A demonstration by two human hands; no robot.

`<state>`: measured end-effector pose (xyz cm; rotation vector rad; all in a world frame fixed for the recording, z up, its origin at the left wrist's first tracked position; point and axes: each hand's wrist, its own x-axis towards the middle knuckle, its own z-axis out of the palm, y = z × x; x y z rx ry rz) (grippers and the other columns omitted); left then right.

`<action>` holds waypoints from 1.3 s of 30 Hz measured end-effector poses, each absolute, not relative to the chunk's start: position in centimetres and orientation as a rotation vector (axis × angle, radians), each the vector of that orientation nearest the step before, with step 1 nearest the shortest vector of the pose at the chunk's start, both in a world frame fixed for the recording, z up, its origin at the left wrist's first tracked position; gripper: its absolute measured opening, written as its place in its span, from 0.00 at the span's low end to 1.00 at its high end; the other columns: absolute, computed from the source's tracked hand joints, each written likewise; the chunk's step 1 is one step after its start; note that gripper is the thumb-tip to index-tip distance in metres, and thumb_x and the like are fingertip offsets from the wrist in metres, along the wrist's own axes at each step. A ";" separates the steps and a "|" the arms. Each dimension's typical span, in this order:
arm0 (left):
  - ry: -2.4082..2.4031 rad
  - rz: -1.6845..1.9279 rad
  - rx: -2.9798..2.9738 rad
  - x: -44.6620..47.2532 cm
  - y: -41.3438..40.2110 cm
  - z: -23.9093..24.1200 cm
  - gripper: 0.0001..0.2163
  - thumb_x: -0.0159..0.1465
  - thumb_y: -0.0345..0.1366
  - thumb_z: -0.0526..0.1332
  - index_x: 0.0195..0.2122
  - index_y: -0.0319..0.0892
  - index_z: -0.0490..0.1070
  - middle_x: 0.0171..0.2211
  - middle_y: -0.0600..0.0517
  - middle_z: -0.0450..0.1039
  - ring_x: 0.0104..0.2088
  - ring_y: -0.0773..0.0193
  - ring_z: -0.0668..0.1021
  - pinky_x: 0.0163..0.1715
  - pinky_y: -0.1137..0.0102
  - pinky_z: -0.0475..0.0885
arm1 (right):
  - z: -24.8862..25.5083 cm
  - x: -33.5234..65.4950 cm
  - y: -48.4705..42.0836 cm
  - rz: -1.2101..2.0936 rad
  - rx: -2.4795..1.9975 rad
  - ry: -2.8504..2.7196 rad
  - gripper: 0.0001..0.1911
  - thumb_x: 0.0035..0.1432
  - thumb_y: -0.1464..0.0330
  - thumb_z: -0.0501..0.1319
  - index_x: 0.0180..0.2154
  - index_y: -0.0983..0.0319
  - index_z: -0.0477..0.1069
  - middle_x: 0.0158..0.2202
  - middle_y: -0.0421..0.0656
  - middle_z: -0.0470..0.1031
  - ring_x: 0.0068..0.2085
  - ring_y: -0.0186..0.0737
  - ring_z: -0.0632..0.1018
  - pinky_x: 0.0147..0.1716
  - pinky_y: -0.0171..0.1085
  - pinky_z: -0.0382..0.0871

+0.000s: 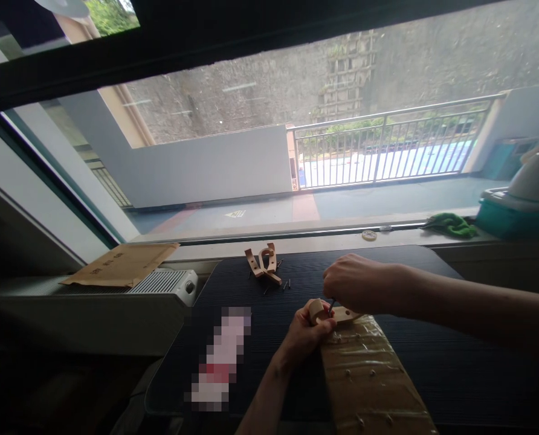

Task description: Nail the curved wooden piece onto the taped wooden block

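Observation:
My left hand (306,332) is closed round a curved wooden hook (317,311), holding it against the far end of a long cardboard piece (373,377) wrapped in clear tape. Above it, my right hand (347,277) is in a fist round a thin metal-shafted tool (332,306); its handle is hidden in the fingers. The shaft points down at the hook's wooden base, beside my left fingertips. A round hole shows in that base further right. Several small screw heads or holes dot the taped cardboard.
More curved wooden hooks (264,263) lie at the dark table's (292,278) far side, with several loose screws (287,284) near them. A blurred-out pinkish item (222,359) lies left. Beyond are a radiator (167,284) bearing a brown envelope (124,264), a window sill, and a green cloth (453,225).

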<state>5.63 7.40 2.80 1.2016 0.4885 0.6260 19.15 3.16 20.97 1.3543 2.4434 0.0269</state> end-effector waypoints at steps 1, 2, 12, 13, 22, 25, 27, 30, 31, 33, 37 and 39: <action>0.478 0.610 1.203 5.5 7.4 2.9 0.13 0.51 0.35 0.69 0.35 0.39 0.68 0.31 0.54 0.69 0.30 0.71 0.68 0.35 0.74 0.64 | 21.1 19.0 3.2 0.023 1.342 2.442 0.09 0.48 0.80 0.58 0.29 0.64 0.75 0.28 0.44 0.75 0.28 0.37 0.73 0.21 0.34 0.53; 0.474 0.599 1.210 5.4 7.4 3.1 0.14 0.50 0.35 0.69 0.35 0.39 0.68 0.30 0.55 0.68 0.29 0.72 0.68 0.33 0.74 0.63 | 21.2 18.8 3.1 0.017 1.337 2.442 0.09 0.48 0.80 0.58 0.28 0.64 0.75 0.27 0.44 0.75 0.28 0.37 0.73 0.21 0.34 0.53; 0.579 0.668 1.352 5.6 7.5 2.8 0.11 0.52 0.39 0.67 0.34 0.39 0.71 0.30 0.55 0.69 0.29 0.70 0.68 0.33 0.74 0.63 | 22.2 18.3 3.5 -0.112 1.336 2.358 0.07 0.46 0.79 0.59 0.28 0.66 0.74 0.25 0.44 0.73 0.25 0.34 0.69 0.21 0.33 0.54; 0.598 0.688 1.359 5.7 7.5 2.6 0.11 0.53 0.39 0.66 0.33 0.39 0.70 0.30 0.55 0.69 0.29 0.70 0.68 0.33 0.74 0.63 | 22.2 18.3 3.5 -0.119 1.328 2.362 0.08 0.46 0.79 0.58 0.29 0.66 0.74 0.25 0.44 0.72 0.25 0.33 0.69 0.21 0.33 0.54; 0.563 0.668 1.413 5.9 7.6 2.7 0.10 0.54 0.39 0.65 0.34 0.39 0.70 0.34 0.52 0.69 0.36 0.65 0.70 0.37 0.72 0.65 | 21.8 18.2 3.6 -0.125 1.328 2.385 0.07 0.47 0.78 0.57 0.29 0.67 0.74 0.22 0.41 0.69 0.22 0.30 0.64 0.21 0.31 0.54; 0.585 0.675 1.432 5.8 7.5 3.1 0.09 0.54 0.38 0.65 0.32 0.39 0.69 0.33 0.53 0.68 0.34 0.66 0.69 0.36 0.73 0.64 | 22.0 18.4 3.7 -0.148 1.320 2.373 0.07 0.48 0.76 0.58 0.29 0.67 0.74 0.22 0.41 0.68 0.22 0.31 0.65 0.21 0.32 0.55; 0.580 0.685 1.442 5.7 7.5 3.3 0.09 0.54 0.38 0.65 0.31 0.39 0.69 0.34 0.53 0.67 0.34 0.67 0.69 0.36 0.74 0.64 | 22.3 18.5 3.6 -0.162 1.329 2.363 0.08 0.48 0.76 0.58 0.31 0.67 0.75 0.25 0.43 0.70 0.25 0.33 0.67 0.23 0.33 0.56; 0.564 0.693 1.431 5.7 7.3 3.7 0.10 0.53 0.39 0.66 0.30 0.39 0.69 0.34 0.53 0.67 0.33 0.68 0.68 0.35 0.74 0.63 | 22.6 18.5 3.5 -0.145 1.330 2.389 0.11 0.48 0.77 0.57 0.34 0.68 0.75 0.30 0.46 0.72 0.28 0.35 0.69 0.25 0.33 0.57; 0.568 0.689 1.422 5.7 7.3 3.7 0.10 0.53 0.39 0.66 0.30 0.39 0.68 0.33 0.54 0.67 0.32 0.68 0.68 0.35 0.74 0.63 | 22.6 18.5 3.5 -0.138 1.321 2.400 0.11 0.48 0.78 0.57 0.34 0.68 0.74 0.31 0.46 0.72 0.29 0.35 0.69 0.25 0.33 0.57; 0.578 0.668 1.411 5.8 7.3 3.9 0.11 0.53 0.40 0.66 0.30 0.40 0.68 0.32 0.54 0.67 0.31 0.68 0.68 0.34 0.73 0.63 | 22.4 18.4 3.6 -0.129 1.302 2.415 0.09 0.48 0.79 0.57 0.32 0.69 0.74 0.30 0.46 0.72 0.28 0.34 0.69 0.24 0.33 0.56; 0.567 0.656 1.445 5.7 7.4 3.9 0.11 0.53 0.40 0.66 0.31 0.39 0.68 0.31 0.53 0.67 0.31 0.68 0.68 0.34 0.73 0.63 | 21.9 18.7 3.9 -0.139 1.321 2.434 0.08 0.49 0.78 0.56 0.30 0.68 0.74 0.28 0.44 0.72 0.26 0.33 0.67 0.23 0.33 0.54; 0.557 0.662 1.450 5.7 7.4 3.7 0.11 0.53 0.40 0.66 0.33 0.39 0.69 0.32 0.53 0.67 0.33 0.67 0.68 0.35 0.73 0.63 | 21.7 19.0 4.0 -0.144 1.345 2.438 0.07 0.49 0.77 0.57 0.29 0.68 0.73 0.27 0.44 0.71 0.25 0.32 0.66 0.22 0.32 0.54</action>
